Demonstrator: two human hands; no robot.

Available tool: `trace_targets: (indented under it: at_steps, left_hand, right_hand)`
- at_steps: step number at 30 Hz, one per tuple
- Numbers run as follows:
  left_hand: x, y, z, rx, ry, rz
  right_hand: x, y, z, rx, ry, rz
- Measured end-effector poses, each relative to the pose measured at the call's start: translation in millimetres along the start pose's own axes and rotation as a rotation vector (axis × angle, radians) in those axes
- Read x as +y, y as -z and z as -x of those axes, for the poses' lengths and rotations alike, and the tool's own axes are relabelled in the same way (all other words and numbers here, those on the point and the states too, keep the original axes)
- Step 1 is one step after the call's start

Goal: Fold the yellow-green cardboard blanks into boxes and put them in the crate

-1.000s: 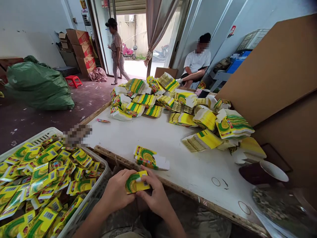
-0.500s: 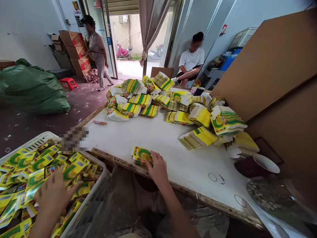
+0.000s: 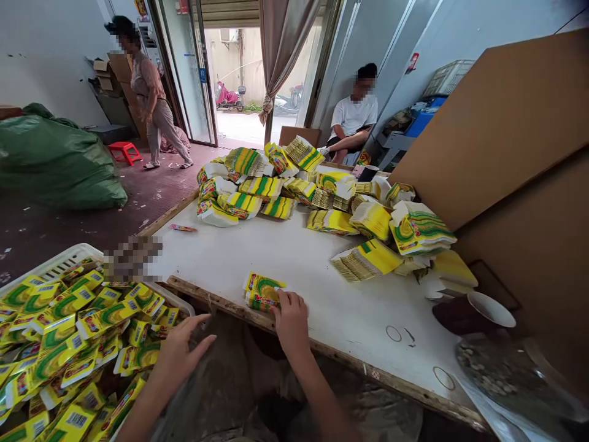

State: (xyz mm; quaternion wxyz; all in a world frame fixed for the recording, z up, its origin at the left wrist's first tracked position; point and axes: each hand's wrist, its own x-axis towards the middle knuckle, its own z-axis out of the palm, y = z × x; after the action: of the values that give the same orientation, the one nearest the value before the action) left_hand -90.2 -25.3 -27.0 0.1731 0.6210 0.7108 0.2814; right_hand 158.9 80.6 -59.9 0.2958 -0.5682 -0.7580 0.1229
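My right hand (image 3: 292, 316) has its fingers closed on the right end of a small stack of flat yellow-and-green cartons (image 3: 262, 288) lying at the table's near edge. My left hand (image 3: 184, 347) holds nothing; its thumb and fingers are spread over the right rim of a white plastic crate (image 3: 76, 250). Many yellow-and-green folded cartons (image 3: 108, 316) lie heaped in that crate, to the left of this hand. How many cartons are under my right fingers is hidden.
Bundles of flat cartons (image 3: 257, 187) cover the table's far side. A dark cup (image 3: 473, 313) and a clear bag (image 3: 501, 368) are at the right, near tall cardboard (image 3: 515, 123). One person (image 3: 154, 104) walks at the left; another (image 3: 354, 113) sits behind the table.
My left hand has moved right, from above the crate's cartons to its right rim. My right hand stays on the stack. The walking person has moved left.
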Motion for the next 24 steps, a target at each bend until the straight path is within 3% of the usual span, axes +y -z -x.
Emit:
trace_targets:
  at_steps: [7, 10, 14, 17, 20, 22, 24]
  left_hand:
    - [28.9, -5.5, 11.5, -0.072, 0.007, 0.097]
    - [39.4, -8.5, 17.3, -0.134, 0.057, 0.242]
    - [57.3, -26.5, 16.5, -0.174, 0.107, 0.683]
    - [82.4, -42.0, 9.1, -0.058, 0.119, 1.205]
    - [107.8, -50.6, -5.2, 0.182, 0.264, 1.610]
    - [115.9, -52.4, -15.2, 0.314, 0.282, 1.710]
    - [116.1, -52.2, -19.9, 0.447, 0.279, 1.649]
  right_hand:
    - [0.6, -1.5, -2.2, 0.075, -0.046, -0.028]
    - [1.4, 2.8, -2.6, 0.130, -0.048, -0.100]
    - [-15.8, 14.0, 8.7, 0.136, -0.117, -0.519]
    - [-40.3, 20.1, 30.5, -0.066, -0.129, -0.828]
    - [-58.2, 20.0, 54.7, -0.217, -0.127, -0.992]
    - [-61.8, 15.2, 64.7, -0.274, -0.154, -1.064]
    - [-60.0, 8.0, 67.7, -0.337, -0.190, -1.064]
